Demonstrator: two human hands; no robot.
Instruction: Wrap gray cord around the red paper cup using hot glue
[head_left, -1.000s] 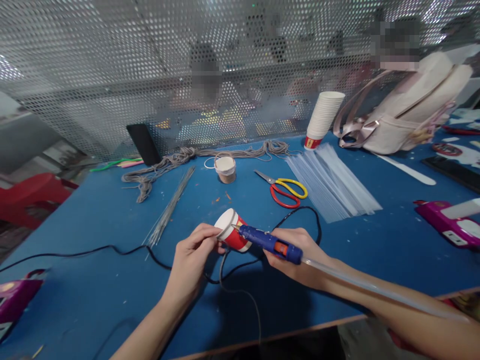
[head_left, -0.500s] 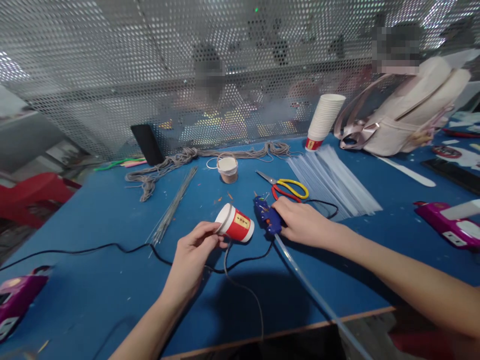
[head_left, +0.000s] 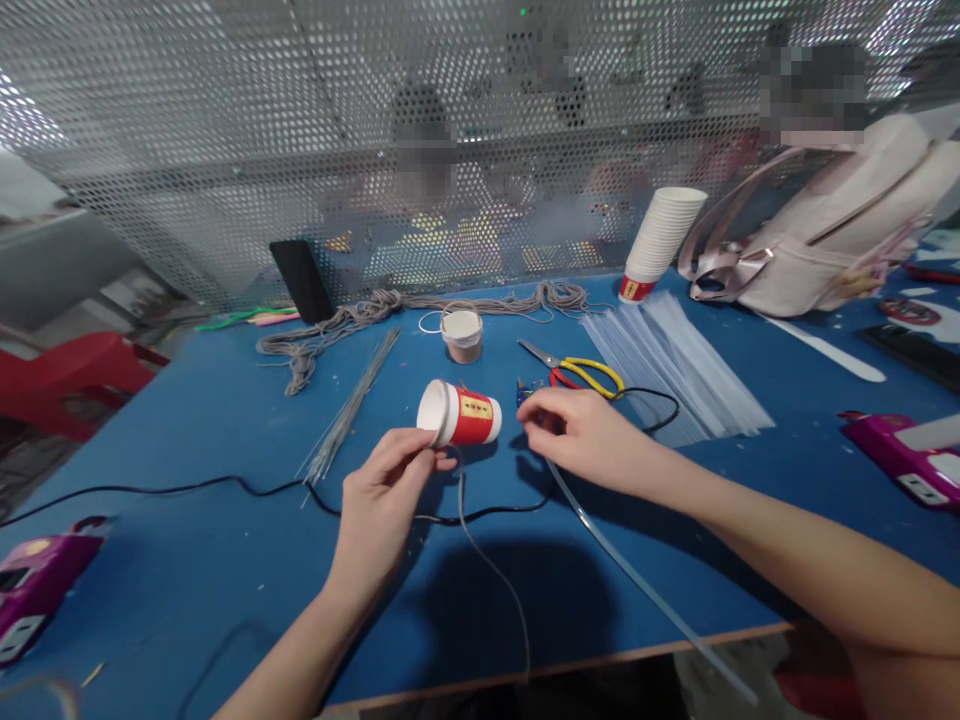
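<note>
My left hand (head_left: 390, 485) pinches the rim of a paper cup (head_left: 474, 417) lying on its side in the air, its mouth to the left. A grey cord (head_left: 491, 570) runs round the cup near the rim, and its loose end trails down to the table's front edge. Over the blue glue gun (head_left: 523, 392), mostly hidden by it, is my right hand (head_left: 577, 430), fingers curved and apart with nothing seen between them. A long clear glue stick (head_left: 622, 560) extends from beneath that hand. Behind it lie scissors (head_left: 577, 375) with red and yellow handles.
Farther back stands a small wrapped cup (head_left: 463, 338). Grey cord bundles (head_left: 555, 297) lie along the perforated screen. Stacked cups (head_left: 664, 240), clear strips (head_left: 690, 370) and a backpack (head_left: 817, 240) are right. Thin wires (head_left: 349, 410) and a black cable (head_left: 225, 482) lie left.
The cup in my left hand has risen slightly and moved left, turning more level. My right hand has let go of the glue gun and shifted left over it.
</note>
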